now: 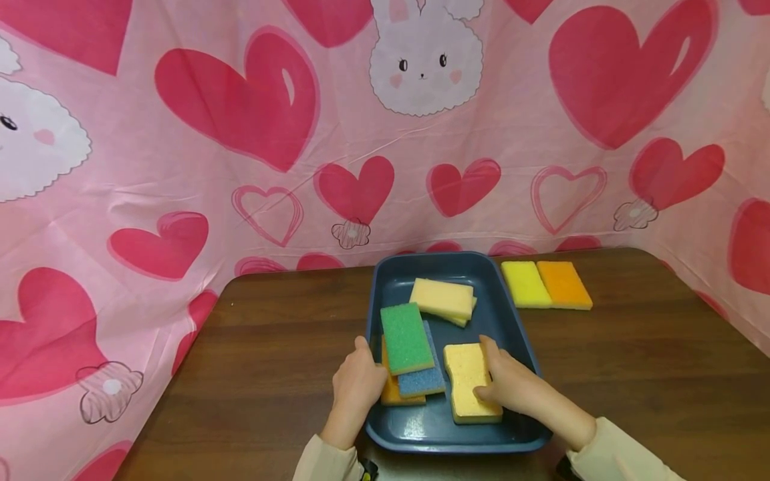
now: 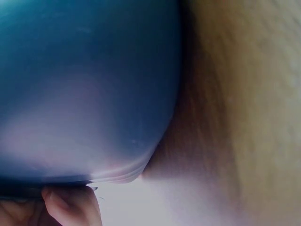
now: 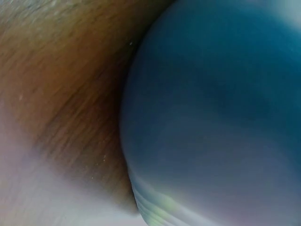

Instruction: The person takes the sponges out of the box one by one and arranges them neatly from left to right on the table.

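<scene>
Currently gripping a notched, pale-yellow foam sponge (image 1: 466, 391) with the right hand (image 1: 508, 382), thumb on top, inside the near-right part of a rectangular dark-blue tray (image 1: 391, 429). Resting the left hand (image 1: 357, 382) at the tray's left rim; unable to tell whether curled round it. Overlapping in the tray's left half: rectangular green sponge (image 1: 407, 339), blue sponge (image 1: 422, 383), lower orange sponge (image 1: 404, 401).

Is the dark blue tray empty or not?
Not empty: the tray holds, among others, the green sponge, the blue sponge and the yellow sponge at the right hand.
</scene>
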A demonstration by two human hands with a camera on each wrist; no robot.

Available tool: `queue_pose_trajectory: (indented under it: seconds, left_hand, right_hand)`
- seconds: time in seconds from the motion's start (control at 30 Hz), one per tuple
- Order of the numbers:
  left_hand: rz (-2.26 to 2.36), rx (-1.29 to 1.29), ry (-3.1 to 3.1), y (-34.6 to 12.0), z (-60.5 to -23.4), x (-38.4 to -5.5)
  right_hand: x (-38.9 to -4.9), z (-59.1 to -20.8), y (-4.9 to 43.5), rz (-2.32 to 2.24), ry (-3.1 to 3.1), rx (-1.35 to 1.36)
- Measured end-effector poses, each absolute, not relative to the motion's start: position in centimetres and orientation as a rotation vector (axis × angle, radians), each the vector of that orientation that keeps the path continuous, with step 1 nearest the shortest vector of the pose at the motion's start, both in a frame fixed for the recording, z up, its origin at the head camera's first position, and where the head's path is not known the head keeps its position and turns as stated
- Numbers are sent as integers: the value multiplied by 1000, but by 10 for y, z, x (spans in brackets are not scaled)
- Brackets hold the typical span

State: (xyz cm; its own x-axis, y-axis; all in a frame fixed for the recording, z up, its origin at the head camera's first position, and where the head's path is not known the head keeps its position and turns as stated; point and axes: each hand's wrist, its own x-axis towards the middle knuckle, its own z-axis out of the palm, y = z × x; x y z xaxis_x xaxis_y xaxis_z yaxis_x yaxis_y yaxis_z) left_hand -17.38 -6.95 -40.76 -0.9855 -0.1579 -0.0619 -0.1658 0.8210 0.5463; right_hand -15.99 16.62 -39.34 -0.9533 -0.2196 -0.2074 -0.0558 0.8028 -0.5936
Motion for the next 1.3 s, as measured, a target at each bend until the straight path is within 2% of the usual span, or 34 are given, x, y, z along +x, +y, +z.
queue_pose_trajectory:
  seconds: [0.5, 1.3]
  left_hand:
    - [897, -266, 2986, -70, -407, -175]
    - [887, -275, 2968, -70, -407, -174]
  right_hand:
    - [-156, -391, 160, -792, 2696, -79]
    - [-162, -394, 163, -780, 2671, -102]
